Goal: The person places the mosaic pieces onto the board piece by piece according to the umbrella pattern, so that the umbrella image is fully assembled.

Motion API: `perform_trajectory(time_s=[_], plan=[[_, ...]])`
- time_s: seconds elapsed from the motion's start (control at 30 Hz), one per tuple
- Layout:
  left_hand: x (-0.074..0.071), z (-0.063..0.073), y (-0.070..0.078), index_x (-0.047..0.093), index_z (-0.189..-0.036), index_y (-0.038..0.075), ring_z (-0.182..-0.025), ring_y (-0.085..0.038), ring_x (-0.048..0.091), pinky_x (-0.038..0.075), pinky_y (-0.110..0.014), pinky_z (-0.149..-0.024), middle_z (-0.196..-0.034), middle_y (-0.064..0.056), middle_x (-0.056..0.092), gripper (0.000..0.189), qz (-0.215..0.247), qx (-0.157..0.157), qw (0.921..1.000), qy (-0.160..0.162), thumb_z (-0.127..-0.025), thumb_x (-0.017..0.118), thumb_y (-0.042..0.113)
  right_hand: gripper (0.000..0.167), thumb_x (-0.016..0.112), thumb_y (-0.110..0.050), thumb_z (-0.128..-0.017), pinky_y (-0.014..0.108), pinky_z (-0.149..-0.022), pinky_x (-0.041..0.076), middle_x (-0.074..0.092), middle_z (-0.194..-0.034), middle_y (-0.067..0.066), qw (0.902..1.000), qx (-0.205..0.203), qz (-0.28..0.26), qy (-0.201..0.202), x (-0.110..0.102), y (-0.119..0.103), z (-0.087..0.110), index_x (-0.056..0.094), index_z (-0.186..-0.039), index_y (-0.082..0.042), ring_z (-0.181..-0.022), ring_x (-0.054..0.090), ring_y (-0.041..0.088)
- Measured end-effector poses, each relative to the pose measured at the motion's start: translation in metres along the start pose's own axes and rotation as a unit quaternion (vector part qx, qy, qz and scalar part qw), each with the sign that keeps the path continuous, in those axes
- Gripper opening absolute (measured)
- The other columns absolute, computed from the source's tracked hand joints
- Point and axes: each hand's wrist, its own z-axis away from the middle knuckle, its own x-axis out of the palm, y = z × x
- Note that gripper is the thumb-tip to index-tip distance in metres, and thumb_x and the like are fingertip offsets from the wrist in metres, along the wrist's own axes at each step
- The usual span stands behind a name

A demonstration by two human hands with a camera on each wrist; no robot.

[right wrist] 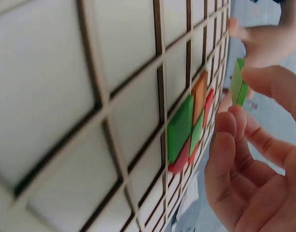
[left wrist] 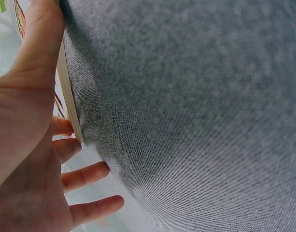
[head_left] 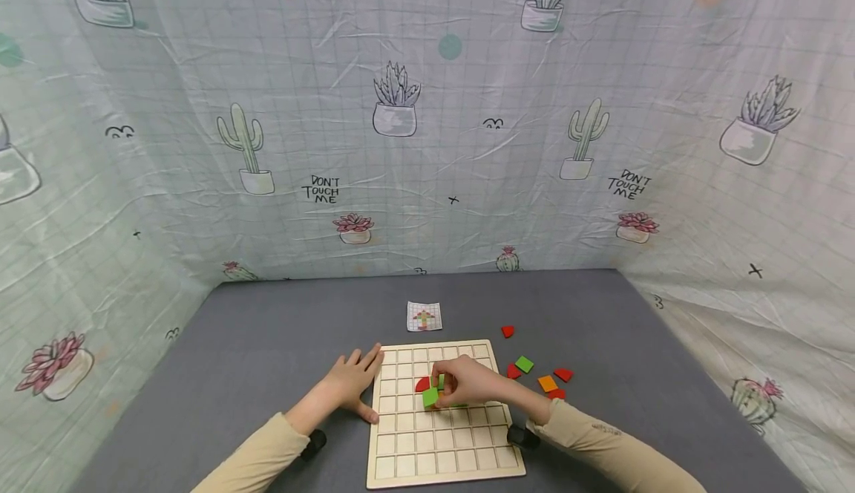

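Wooden grid board (head_left: 442, 445): pale plywood, square cells divided by thin raised strips, lying flat on the grey cloth tabletop (head_left: 267, 344), near centre. A few cells near its middle hold flat coloured tiles; the right wrist view shows them as green, orange and red pieces (right wrist: 186, 128) sitting side by side, which the head view mostly hides behind the right hand. Left hand (head_left: 352, 384): fingers straight and spread, flat on the cloth with the thumb against the board's left edge; the left wrist view confirms the thumb lies along that edge, grasping nothing. Right hand (head_left: 467, 382): over the board's middle, fingertips pinching a green square tile (head_left: 430, 396), held edge-on just above the cells. Loose tiles (head_left: 548, 383), red, green and orange, lie right of the board. A small pattern card (head_left: 424, 316) lies just beyond its far edge.
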Motion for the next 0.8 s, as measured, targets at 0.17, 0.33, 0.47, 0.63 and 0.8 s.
perform_trajectory(time_s=[0.17,0.33,0.47,0.63,0.8], plan=[[0.002,-0.001,-0.001,0.028,-0.140,0.006,-0.126,-0.035,0.034,0.033,-0.051,-0.094,-0.147,-0.011,0.025,0.115,-0.001,0.000,1.0000,0.003,-0.052,0.065,0.068,0.021,0.073,-0.018,-0.071,0.013,-0.051,0.035,0.052,-0.057,-0.008,0.9993,0.017,0.033,0.006,0.008,-0.004,-0.005,0.057,-0.082,-0.009,-0.050,0.042,-0.004],[0.000,0.000,-0.001,0.028,-0.140,0.005,-0.126,-0.035,0.034,0.033,-0.052,-0.094,-0.147,-0.012,0.025,0.114,0.001,0.001,1.0000,0.003,-0.053,0.067,0.067,0.021,0.073,-0.017,-0.070,0.013,-0.049,0.035,0.050,-0.056,-0.010,0.9985,0.034,0.042,0.005,0.015,-0.003,-0.009,0.056,-0.082,-0.010,-0.049,0.041,-0.005],[-0.002,0.001,0.000,0.028,-0.139,0.004,-0.126,-0.036,0.035,0.033,-0.052,-0.094,-0.146,-0.013,0.026,0.113,0.000,0.004,1.0000,0.003,-0.054,0.067,0.066,0.022,0.073,-0.017,-0.069,0.013,-0.048,0.034,0.050,-0.055,-0.010,0.9980,0.042,0.046,0.011,0.018,-0.002,-0.011,0.056,-0.081,-0.010,-0.048,0.041,-0.004],[-0.002,0.002,0.000,0.027,-0.140,0.004,-0.126,-0.036,0.034,0.033,-0.053,-0.094,-0.146,-0.013,0.025,0.113,0.005,0.003,1.0000,-0.001,-0.054,0.067,0.066,0.022,0.073,-0.019,-0.071,0.014,-0.049,0.035,0.051,-0.055,-0.010,0.9974,0.044,0.055,0.013,0.020,-0.003,-0.013,0.056,-0.082,-0.011,-0.048,0.041,-0.004],[-0.001,0.002,0.000,0.028,-0.140,0.004,-0.126,-0.035,0.034,0.033,-0.052,-0.094,-0.146,-0.012,0.026,0.113,0.004,0.001,1.0000,0.003,-0.053,0.067,0.067,0.023,0.073,-0.019,-0.071,0.014,-0.050,0.035,0.053,-0.056,-0.009,0.9972,0.050,0.055,0.009,0.021,-0.003,-0.015,0.056,-0.084,-0.012,-0.048,0.042,-0.004]])
